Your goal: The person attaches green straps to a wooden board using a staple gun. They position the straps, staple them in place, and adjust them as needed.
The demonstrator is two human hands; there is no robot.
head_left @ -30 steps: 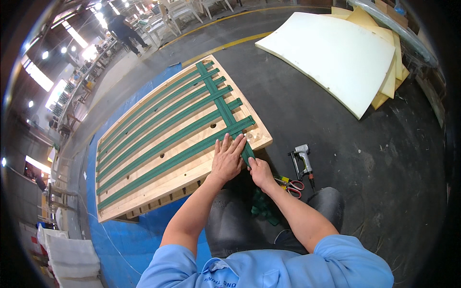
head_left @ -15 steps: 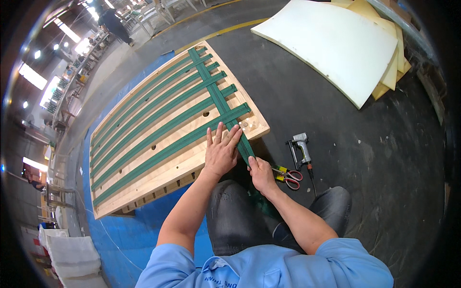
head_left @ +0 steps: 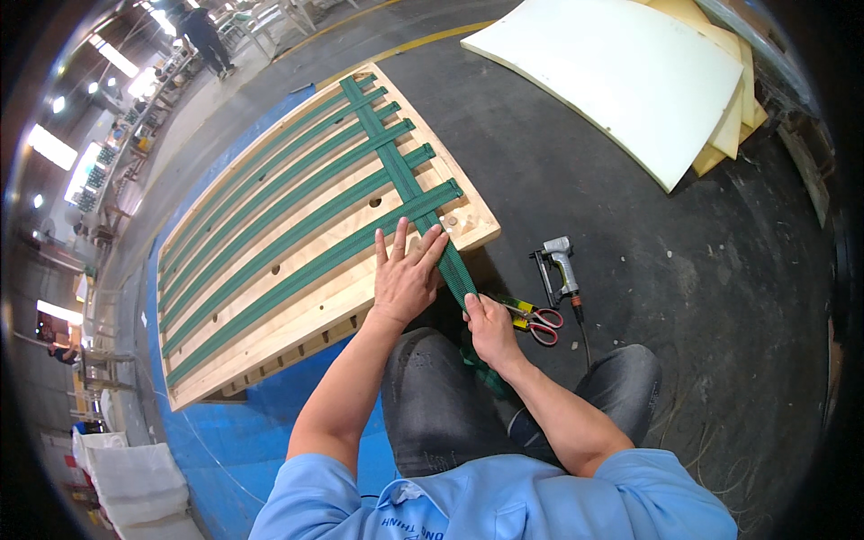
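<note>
A wooden frame [head_left: 346, 286] lies before me with several green webbing straps [head_left: 297, 258] running along its length. One cross strap [head_left: 393, 160] passes over and under them near the right end, and its tail comes off the near edge. My left hand [head_left: 405, 274] lies with spread fingers on the frame's near right corner, fingertips touching the cross strap beside the nearest long strap. Closed around the strap's tail just off the edge is my right hand [head_left: 490, 331]. Loose green webbing hangs below that hand, partly hidden by it.
On the dark floor to the right lie a staple gun [head_left: 560, 270] with a hose and red-handled scissors [head_left: 544, 326]. White and yellow foam sheets [head_left: 621, 81] are stacked at the far right. A blue sheet [head_left: 211, 441] lies under the frame. Someone [head_left: 205, 40] stands far left.
The whole view has shifted slightly, so the frame sits a little higher and further left. Both hands keep nearly the same places on the strap and frame.
</note>
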